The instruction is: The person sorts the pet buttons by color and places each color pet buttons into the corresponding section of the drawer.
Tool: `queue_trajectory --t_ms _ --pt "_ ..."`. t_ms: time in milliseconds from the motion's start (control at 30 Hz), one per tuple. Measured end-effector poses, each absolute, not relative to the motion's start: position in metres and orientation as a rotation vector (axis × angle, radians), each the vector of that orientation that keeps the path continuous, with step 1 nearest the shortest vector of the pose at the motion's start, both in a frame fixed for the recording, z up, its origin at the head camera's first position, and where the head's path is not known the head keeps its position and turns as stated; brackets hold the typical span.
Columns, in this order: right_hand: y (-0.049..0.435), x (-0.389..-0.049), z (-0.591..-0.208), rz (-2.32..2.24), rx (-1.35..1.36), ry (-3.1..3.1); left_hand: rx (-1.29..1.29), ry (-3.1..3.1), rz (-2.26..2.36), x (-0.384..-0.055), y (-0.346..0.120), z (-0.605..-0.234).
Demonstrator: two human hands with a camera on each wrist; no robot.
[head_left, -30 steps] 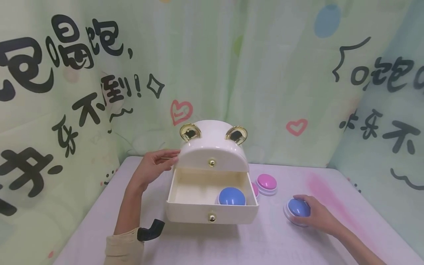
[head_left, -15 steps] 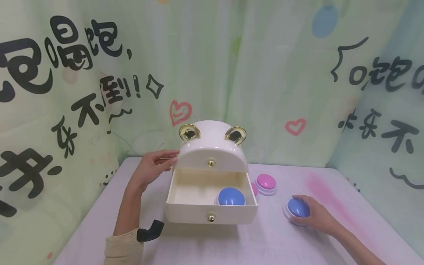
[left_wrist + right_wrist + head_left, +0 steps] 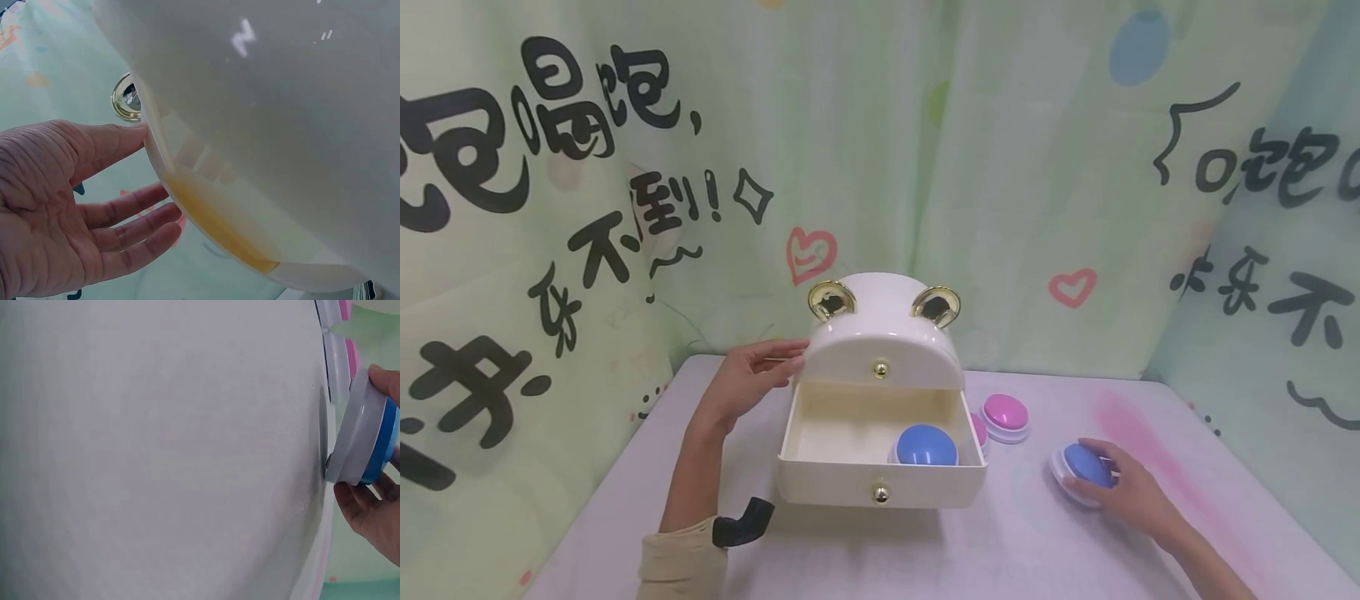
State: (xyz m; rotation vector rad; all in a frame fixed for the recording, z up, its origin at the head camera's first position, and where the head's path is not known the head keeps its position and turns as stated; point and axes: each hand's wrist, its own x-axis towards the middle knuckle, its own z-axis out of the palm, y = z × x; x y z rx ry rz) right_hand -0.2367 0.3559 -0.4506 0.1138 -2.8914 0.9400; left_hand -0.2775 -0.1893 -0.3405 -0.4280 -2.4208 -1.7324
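Observation:
A white two-drawer box [image 3: 895,317] with gold-rimmed eyes stands on the table; its lower drawer [image 3: 820,485] is pulled out. In that drawer lies a blue push button [image 3: 927,444]. My left hand [image 3: 751,375] rests its fingertips against the box's left side, fingers mostly straight; the left wrist view shows its thumb [image 3: 115,140] at the box's edge. To the right of the box, my right hand [image 3: 1133,492] grips another blue push button [image 3: 1088,465] with a white base. The right wrist view shows this button [image 3: 359,434] tilted, one side of its base lifted off the tabletop.
Two pink push buttons stand right of the box: one in plain view [image 3: 1004,412], the other [image 3: 980,429] partly hidden by the drawer. A printed curtain [image 3: 1022,208] closes off the table's back and sides. A black strap [image 3: 741,523] sticks out from the left sleeve.
The blue push button in my right hand has gone from flat to tilted, and my right hand has shifted slightly right. My left hand and the box stay where they were.

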Motion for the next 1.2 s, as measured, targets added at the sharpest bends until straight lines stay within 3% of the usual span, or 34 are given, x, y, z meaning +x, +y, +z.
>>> queue_trajectory --t_ms 633,1200 --pt "0.335 -0.23 -0.433 1.624 -0.151 -2.686 -0.422 -2.42 -1.734 -0.278 -0.189 -0.341" --pt "0.303 -0.219 -0.413 1.93 0.087 -2.398 -0.434 -2.414 -1.739 -0.278 -0.189 -0.34"
